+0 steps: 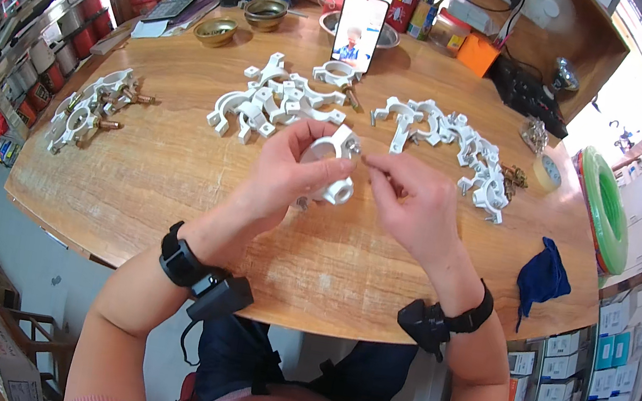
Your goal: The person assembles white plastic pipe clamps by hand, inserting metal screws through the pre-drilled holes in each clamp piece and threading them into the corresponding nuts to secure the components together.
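Left hand (286, 168) is clasping a white plastic clamp (332, 167) — light, stiff (grip its curved band) — while right hand (413, 202) is pinching a small screw (367, 160) above the tabletop (173, 177) middle.

Bare table (169, 202) near edge and left of hands, open to passage; clamp piles (274, 101) (452, 141) (87, 113) block rear, cloth (542, 276) at right.
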